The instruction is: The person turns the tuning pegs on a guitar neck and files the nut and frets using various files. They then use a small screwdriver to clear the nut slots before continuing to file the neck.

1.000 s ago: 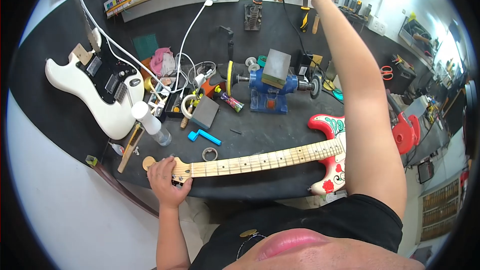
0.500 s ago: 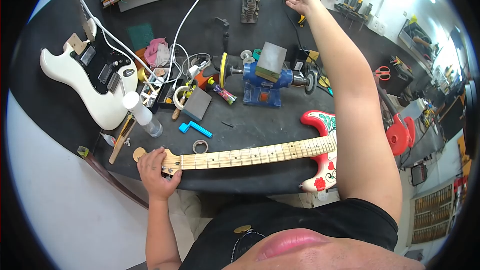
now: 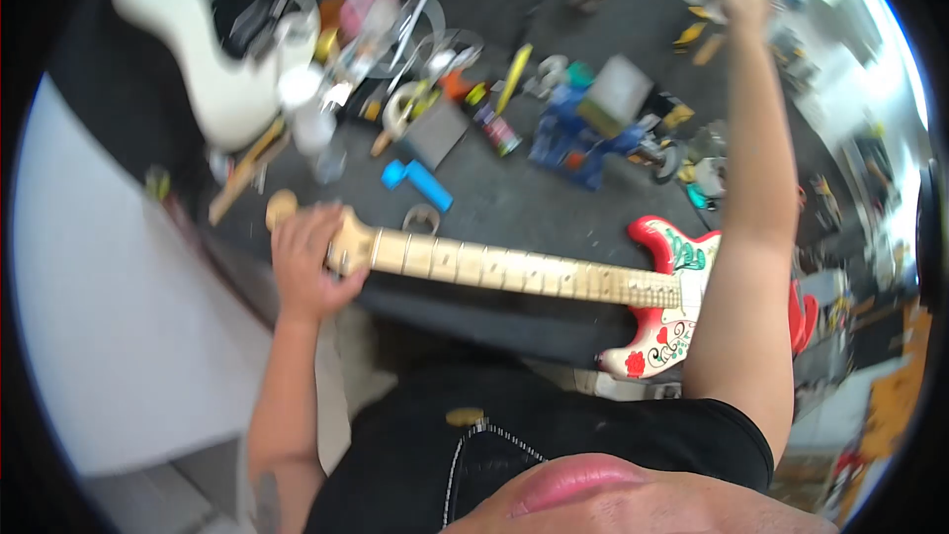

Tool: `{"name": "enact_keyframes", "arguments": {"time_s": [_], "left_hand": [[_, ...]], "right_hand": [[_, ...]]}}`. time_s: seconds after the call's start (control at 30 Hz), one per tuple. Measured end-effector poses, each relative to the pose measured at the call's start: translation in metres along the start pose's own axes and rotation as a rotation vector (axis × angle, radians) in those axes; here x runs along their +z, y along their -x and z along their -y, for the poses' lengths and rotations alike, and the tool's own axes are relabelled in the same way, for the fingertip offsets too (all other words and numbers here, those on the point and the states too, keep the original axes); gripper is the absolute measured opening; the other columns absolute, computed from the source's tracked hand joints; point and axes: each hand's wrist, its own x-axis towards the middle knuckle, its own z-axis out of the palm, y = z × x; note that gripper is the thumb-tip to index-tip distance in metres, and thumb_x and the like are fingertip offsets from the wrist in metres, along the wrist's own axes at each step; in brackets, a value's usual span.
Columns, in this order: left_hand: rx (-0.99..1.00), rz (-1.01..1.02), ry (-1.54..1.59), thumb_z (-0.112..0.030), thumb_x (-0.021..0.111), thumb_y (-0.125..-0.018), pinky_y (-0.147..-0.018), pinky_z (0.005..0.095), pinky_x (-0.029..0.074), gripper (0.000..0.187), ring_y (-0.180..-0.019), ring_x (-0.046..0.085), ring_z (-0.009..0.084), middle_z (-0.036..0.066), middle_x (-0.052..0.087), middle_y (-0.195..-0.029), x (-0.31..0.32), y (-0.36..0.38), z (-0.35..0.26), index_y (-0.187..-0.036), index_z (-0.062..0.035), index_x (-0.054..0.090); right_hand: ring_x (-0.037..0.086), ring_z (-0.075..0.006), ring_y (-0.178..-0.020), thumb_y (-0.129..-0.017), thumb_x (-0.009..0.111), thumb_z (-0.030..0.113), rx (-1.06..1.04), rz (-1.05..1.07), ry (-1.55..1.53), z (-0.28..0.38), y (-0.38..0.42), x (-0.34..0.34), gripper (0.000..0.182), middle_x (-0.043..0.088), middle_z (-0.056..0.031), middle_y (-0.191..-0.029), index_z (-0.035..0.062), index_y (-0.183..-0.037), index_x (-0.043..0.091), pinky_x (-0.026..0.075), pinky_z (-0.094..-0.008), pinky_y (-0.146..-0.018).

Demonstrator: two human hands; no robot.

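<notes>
Still curls left hand (image 3: 308, 262) around left end of guitar (image 3: 534, 270), along near edge of bench (image 3: 542, 200). With view now swung, still stretches right hand (image 3: 746, 2) to far right, too blurred to tell grip; so apparently only steadies guitar.

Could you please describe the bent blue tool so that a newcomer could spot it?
On the dark bench, find the guitar neck. Between it and a grey block lies the bent blue tool; its bright colour and bend set it apart from that block.
</notes>
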Motion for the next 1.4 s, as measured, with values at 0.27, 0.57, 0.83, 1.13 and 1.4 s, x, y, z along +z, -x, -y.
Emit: {"name": "enact_keyframes", "arguments": {"time_s": [0.27,0.57,0.83,1.13,1.4], "left_hand": [[-0.034,0.030,-0.032,-0.059,0.091,-0.077,-0.115,0.0505,0.047,0.076,-0.131,0.067,0.0351,0.005,0.076,-0.144,-0.009,-0.001,-0.003,-0.134,-0.0131,0.075],[-0.067,0.056,-0.056,-0.050,0.098,-0.070,-0.115,0.0476,0.046,0.069,-0.129,0.069,0.0314,0.001,0.078,-0.140,-0.003,0.002,-0.002,-0.124,-0.0142,0.076],[-0.009,0.095,-0.056,-0.049,0.099,-0.065,-0.103,0.0505,0.050,0.071,-0.114,0.072,0.0385,0.015,0.079,-0.127,-0.019,-0.011,-0.011,-0.117,-0.0056,0.079],[-0.017,0.076,0.002,-0.050,0.101,-0.061,-0.103,0.0514,0.050,0.073,-0.116,0.071,0.0374,0.015,0.078,-0.129,-0.012,-0.006,-0.001,-0.114,-0.0053,0.079],[0.011,0.074,-0.012,-0.051,0.101,-0.061,-0.103,0.0515,0.049,0.075,-0.115,0.071,0.0390,0.017,0.077,-0.129,-0.012,-0.005,0.003,-0.116,-0.0057,0.077]], "right_hand": [[0.074,-0.0176,-0.075,-0.105,0.071,0.010,-0.067,0.220,-1.064,0.350,0.283,-0.291,0.051,0.077,-0.0101,-0.095,0.0043,-0.155,0.061,0.059,-0.0343,-0.071],[0.063,-0.0310,-0.050,-0.092,0.074,0.009,-0.916,0.612,-1.036,0.446,0.345,-0.305,0.079,0.060,-0.0078,-0.058,0.0188,-0.168,0.056,0.051,-0.0461,-0.051],[0.064,-0.0359,-0.054,-0.096,0.070,0.009,-0.960,0.719,-0.965,0.449,0.349,-0.306,0.073,0.058,-0.0120,-0.059,0.0175,-0.168,0.058,0.050,-0.0496,-0.055],[0.061,-0.0334,-0.052,-0.089,0.072,0.007,-0.970,0.688,-1.005,0.448,0.349,-0.305,0.079,0.057,-0.0108,-0.059,0.0178,-0.166,0.060,0.048,-0.0481,-0.053],[0.060,-0.0314,-0.051,-0.087,0.072,0.004,-1.018,0.738,-0.943,0.442,0.349,-0.308,0.081,0.060,-0.0075,-0.061,0.0139,-0.166,0.059,0.046,-0.0468,-0.052]]}}
